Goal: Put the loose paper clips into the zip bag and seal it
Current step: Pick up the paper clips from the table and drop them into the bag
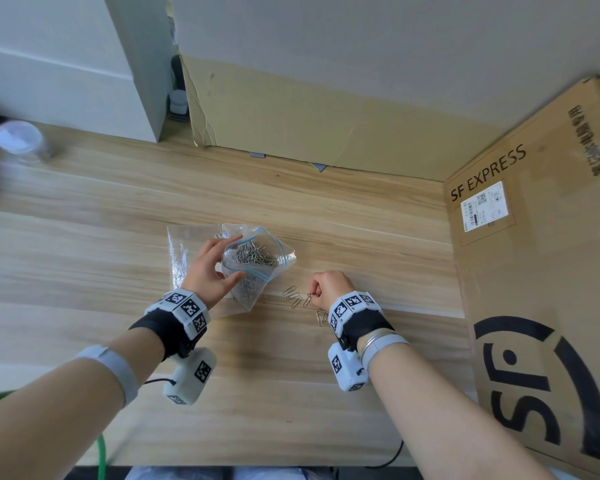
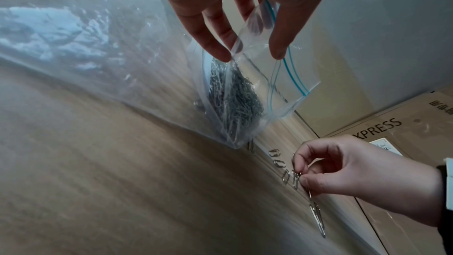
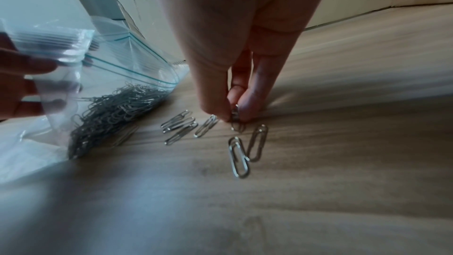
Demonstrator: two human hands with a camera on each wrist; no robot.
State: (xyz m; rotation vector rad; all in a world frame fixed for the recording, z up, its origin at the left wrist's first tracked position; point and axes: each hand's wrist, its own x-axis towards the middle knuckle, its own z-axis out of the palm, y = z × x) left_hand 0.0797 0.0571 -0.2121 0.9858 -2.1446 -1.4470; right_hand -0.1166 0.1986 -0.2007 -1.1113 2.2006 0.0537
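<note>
While the left hand [image 1: 207, 268] holds the zip bag [image 1: 257, 261] by its mouth, thumb and fingers pinching the clear rim, the bag's bottom corner rests on the wooden table [image 1: 118, 237]. Bag's long axis is tilted: mouth up and toward the far right, bottom corner down and near. Blue zip strip [image 2: 294, 73] is parted, mouth open. A dense heap of paper clips [image 3: 115, 108] lies inside, sunk toward the low end. A second clear plastic bag [image 1: 181, 251] lies flat under and left of the zip bag.

Just right of the bag's corner, loose paper clips [image 3: 181, 127] lie flat on the table in a short row, long axes roughly parallel, running near-left to far-right in the right wrist view. Two more clips [image 3: 245, 152] lie nearer, touching at one end in a V.

Right of the row, the right hand [image 1: 329, 287] is curled knuckles-up, thumb and fingertips pinching a clip [image 3: 235, 115] at the table surface; that clip stands on end, long axis close to upright.

Far right: cardboard box [image 1: 541, 271] printed "SF EXPRESS", standing on edge along the table.
</note>
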